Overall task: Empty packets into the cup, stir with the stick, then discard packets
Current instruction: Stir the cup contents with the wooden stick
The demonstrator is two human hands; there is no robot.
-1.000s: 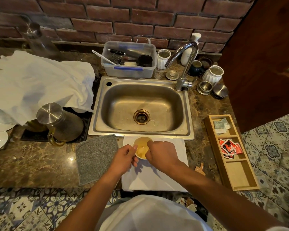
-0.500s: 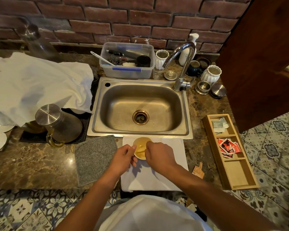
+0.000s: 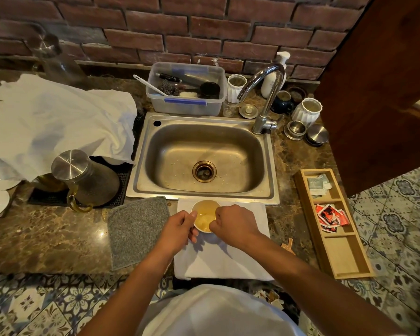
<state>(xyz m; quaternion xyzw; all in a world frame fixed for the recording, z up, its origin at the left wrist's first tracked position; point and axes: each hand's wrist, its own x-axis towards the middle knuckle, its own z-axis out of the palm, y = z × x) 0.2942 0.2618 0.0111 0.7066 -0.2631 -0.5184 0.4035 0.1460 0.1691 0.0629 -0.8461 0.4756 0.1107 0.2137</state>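
A small white cup (image 3: 205,218) of yellowish liquid stands on a white folded cloth (image 3: 228,260) at the counter's front edge, just before the sink. My left hand (image 3: 177,226) grips the cup's left side, thumb at the rim. My right hand (image 3: 233,224) hovers over the cup's right rim with its fingers curled in a pinch, as around a stir stick. The stick itself is hidden under the fingers. A torn brown packet (image 3: 287,246) lies on the counter right of the cloth. More red and white packets (image 3: 331,214) sit in a wooden tray.
A steel sink (image 3: 204,161) and tap (image 3: 264,98) lie behind the cup. A grey mat (image 3: 136,229) and a lidded glass carafe (image 3: 87,180) are to the left. The wooden tray (image 3: 342,258) lies to the right. Jars and a plastic bin (image 3: 187,90) stand along the brick wall.
Both hands stay at the cup. My right hand has shifted slightly over the rim. The view has drifted a little.
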